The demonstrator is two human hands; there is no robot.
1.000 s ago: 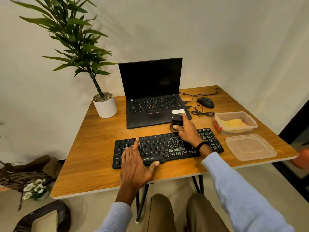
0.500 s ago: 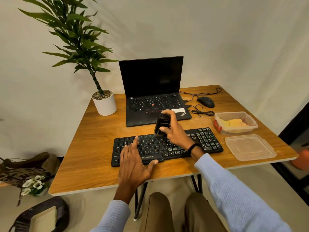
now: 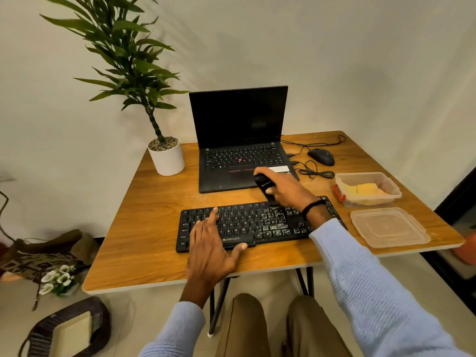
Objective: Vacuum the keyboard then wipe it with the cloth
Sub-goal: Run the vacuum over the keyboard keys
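Observation:
A black keyboard [image 3: 239, 222] lies across the front of the wooden table, with white dust on its right-hand keys [image 3: 274, 222]. My left hand [image 3: 210, 248] rests flat on its left half, fingers spread, thumb at the front edge. My right hand [image 3: 286, 189] grips a small black handheld vacuum [image 3: 264, 185], tilted, its lower end at the keyboard's back edge right of centre. A yellow cloth [image 3: 363, 189] sits folded in an open clear plastic box [image 3: 391, 195] to the right.
An open black laptop [image 3: 239, 150] stands behind the keyboard. A potted plant [image 3: 166, 155] is at the back left; a mouse [image 3: 321, 156] with coiled cable at the back right. The box's clear lid [image 3: 389, 226] lies near the right front edge.
My right hand has carried the vacuum to the right along the keyboard's back edge, after being further left half a second ago. My left hand has stayed on the keyboard.

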